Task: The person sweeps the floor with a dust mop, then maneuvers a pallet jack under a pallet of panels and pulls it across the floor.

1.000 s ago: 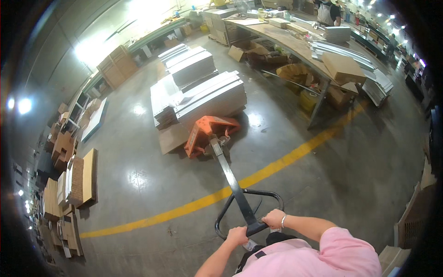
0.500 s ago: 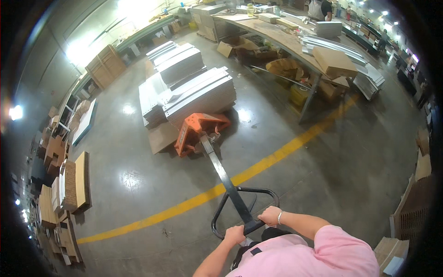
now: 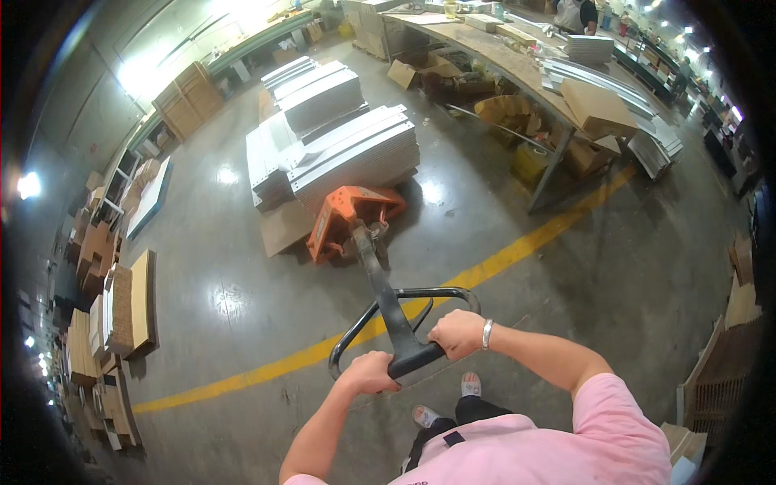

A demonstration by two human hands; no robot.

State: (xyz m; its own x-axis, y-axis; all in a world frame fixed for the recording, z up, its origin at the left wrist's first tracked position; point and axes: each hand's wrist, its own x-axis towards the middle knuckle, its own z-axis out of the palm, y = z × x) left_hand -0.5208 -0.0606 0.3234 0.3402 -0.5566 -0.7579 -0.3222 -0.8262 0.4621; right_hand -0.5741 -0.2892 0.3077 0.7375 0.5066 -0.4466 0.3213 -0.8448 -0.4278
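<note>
Both hands are wrapped tight around the black loop handle [image 3: 404, 323] of an orange pallet jack [image 3: 349, 220]. The left hand [image 3: 369, 373] grips the near left part of the loop, the right hand [image 3: 457, 333], with a silver bracelet at the wrist, grips just right of the black shaft. The jack sits on the grey concrete floor [image 3: 242, 307] beyond a yellow line [image 3: 517, 250], its far end under a stack of white flat panels [image 3: 339, 149]. A long workbench [image 3: 517, 65] stands to the right.
</note>
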